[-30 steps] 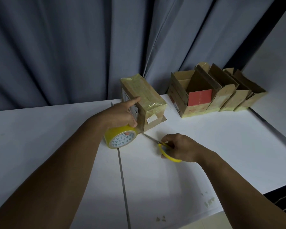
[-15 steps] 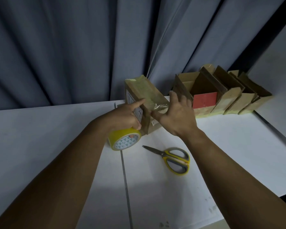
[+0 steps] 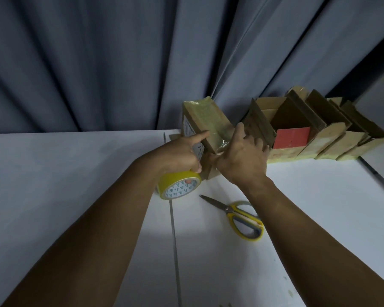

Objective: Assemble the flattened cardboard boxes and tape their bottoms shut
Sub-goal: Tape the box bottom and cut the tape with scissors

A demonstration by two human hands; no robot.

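A small cardboard box [image 3: 205, 117] stands upside down near the table's far edge, its bottom covered in clear tape. My left hand [image 3: 183, 152] grips the yellow tape roll [image 3: 179, 185] beneath it while its index finger lies against the box's left side. My right hand [image 3: 242, 156] presses flat on the box's near end, thumb at the loose crinkled tape there. The box's right face is hidden behind that hand.
Yellow-handled scissors [image 3: 237, 217] lie shut on the white table [image 3: 75, 185], just below my right wrist. A row of several assembled boxes [image 3: 315, 131] lines the back right, one with a red panel. A grey curtain [image 3: 120, 63] hangs behind.
My right hand let go of the scissors, left them on the table, and moved up to the box's near end. The left hand kept the roll against the box.
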